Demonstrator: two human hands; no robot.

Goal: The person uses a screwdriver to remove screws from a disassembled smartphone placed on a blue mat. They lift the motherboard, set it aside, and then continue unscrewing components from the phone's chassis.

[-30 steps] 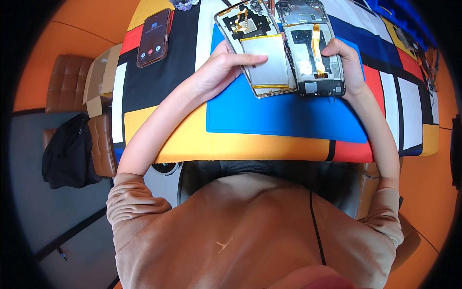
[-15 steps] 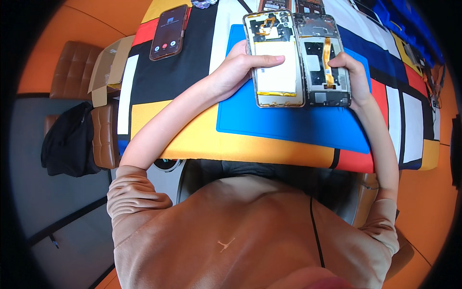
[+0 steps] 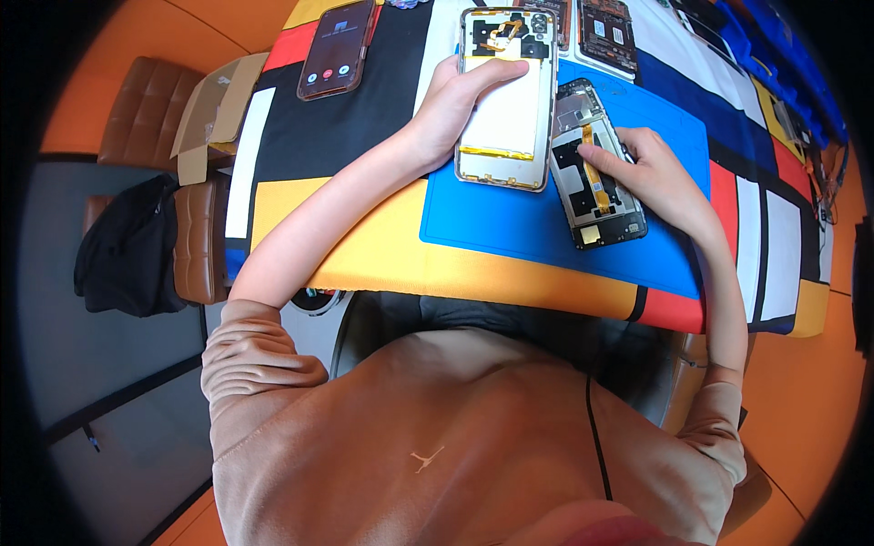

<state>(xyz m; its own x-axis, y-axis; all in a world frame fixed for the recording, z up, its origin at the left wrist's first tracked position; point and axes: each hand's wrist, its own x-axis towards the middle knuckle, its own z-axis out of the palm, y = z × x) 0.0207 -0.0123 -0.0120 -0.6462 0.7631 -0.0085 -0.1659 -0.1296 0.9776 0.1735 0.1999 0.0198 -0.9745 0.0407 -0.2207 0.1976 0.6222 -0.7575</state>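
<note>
Opened smartphone (image 3: 506, 100), its back cover off and its pale battery bared, lies in the upper middle of the frame, half on the blue mat (image 3: 546, 227) and half past the mat's far edge. My left hand (image 3: 455, 100) grips it from its left side, thumb laid across the battery and the other fingers (image 3: 492, 75) curled round the edge, so that hand is clenched on the phone. Just beside it to the right, at a slant, lies a second phone chassis (image 3: 596, 177) with its dark boards and an orange flex strip showing; it rests on the mat, right of centre. My right hand (image 3: 651, 173) lies over its right edge with the fingertips pressing down near the flex strip; whether I pinch anything small there I cannot tell. The mat sits on a worktop (image 3: 300, 155) covered in blocks of black, white, red, yellow and blue. In the upper left of the frame a whole phone (image 3: 335, 50) with a lit screen lies on the black block, well apart from my hands. Two more opened phone bodies (image 3: 605, 32) lie at the top edge. A brown leather chair (image 3: 146, 109) with a black bag (image 3: 127, 246) stands at the left.
</note>
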